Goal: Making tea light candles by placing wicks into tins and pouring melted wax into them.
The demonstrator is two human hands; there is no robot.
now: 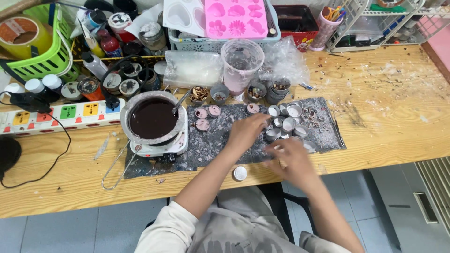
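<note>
My left hand rests, fingers loosely curled, at the edge of the cluster of small metal cups on the dark mat; I cannot tell whether its grip is closed on a cup. My right hand is blurred, just below the cups at the mat's front edge, and I cannot tell its grip either.

The risk I see is crowding: the cups touch one another, so a sideways brush from either hand could tip several. One cup sits alone near the bench's front edge, beside my left forearm, and a nudge could drop it. To the left, the pot of dark melt stands on a small hotplate with a spoon leaning in it; a careless elbow there could spill.

Open room lies on the bare wood to the right of the mat. Behind, jars and bags crowd close.
</note>
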